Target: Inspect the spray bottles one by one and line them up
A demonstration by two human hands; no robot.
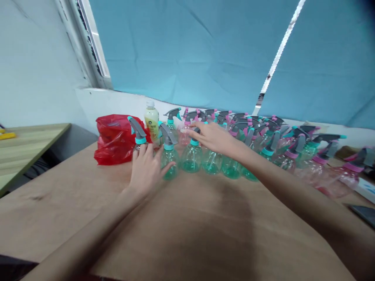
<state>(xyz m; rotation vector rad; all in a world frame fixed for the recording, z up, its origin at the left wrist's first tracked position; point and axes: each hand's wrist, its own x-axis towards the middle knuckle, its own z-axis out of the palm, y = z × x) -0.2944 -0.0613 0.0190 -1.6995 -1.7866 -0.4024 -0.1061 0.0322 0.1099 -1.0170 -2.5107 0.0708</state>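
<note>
Spray bottles with grey trigger heads stand in rows on the wooden table. My left hand is at the leftmost spray bottle, its fingers over the body below the turquoise collar and its thumb spread toward the neighbouring green bottle. Over the head of another green bottle reaches my right hand, its fingers around the grey trigger head, which they partly cover. Further right stand several green bottles and pink bottles.
A red plastic bag lies behind the left hand, beside a yellowish drink bottle with a white cap. A dark flat object is at the right edge. Another wooden table stands at far left.
</note>
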